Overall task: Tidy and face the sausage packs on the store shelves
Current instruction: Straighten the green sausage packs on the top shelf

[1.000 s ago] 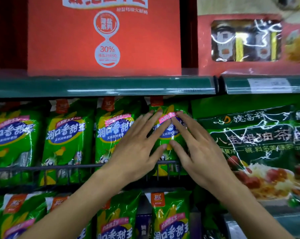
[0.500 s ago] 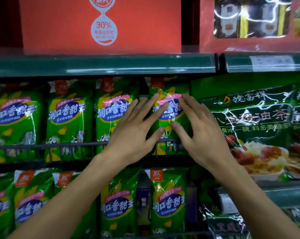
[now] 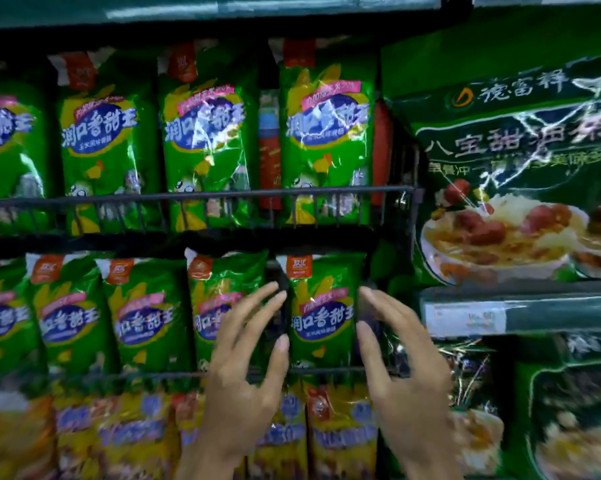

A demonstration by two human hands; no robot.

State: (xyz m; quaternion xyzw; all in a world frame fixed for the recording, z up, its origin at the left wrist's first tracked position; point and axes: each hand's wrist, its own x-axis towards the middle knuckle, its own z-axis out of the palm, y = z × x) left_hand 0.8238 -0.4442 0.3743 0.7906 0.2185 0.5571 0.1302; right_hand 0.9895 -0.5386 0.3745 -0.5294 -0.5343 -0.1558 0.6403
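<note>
Green sausage packs stand in rows behind black wire rails. The upper row (image 3: 202, 143) faces forward. In the second row, the rightmost green pack (image 3: 321, 313) stands upright between my two hands. My left hand (image 3: 247, 372) is spread with straight fingers in front of the neighbouring pack (image 3: 219, 306), just left of the rightmost one. My right hand (image 3: 399, 368) is held open at that pack's right edge. Neither hand grips anything. A third row of yellow packs (image 3: 340, 431) sits below, partly hidden by my hands.
A black wire rail (image 3: 195, 195) fronts the upper row. Large dark green food bags (image 3: 513, 168) fill the shelves to the right, above a shelf edge with a price label (image 3: 465, 318). A green shelf edge (image 3: 257, 5) runs overhead.
My view dropped down the shelves. Both hands left the rightmost pack of the upper row and came down to the rightmost pack of the second row, spreading apart to either side of it.
</note>
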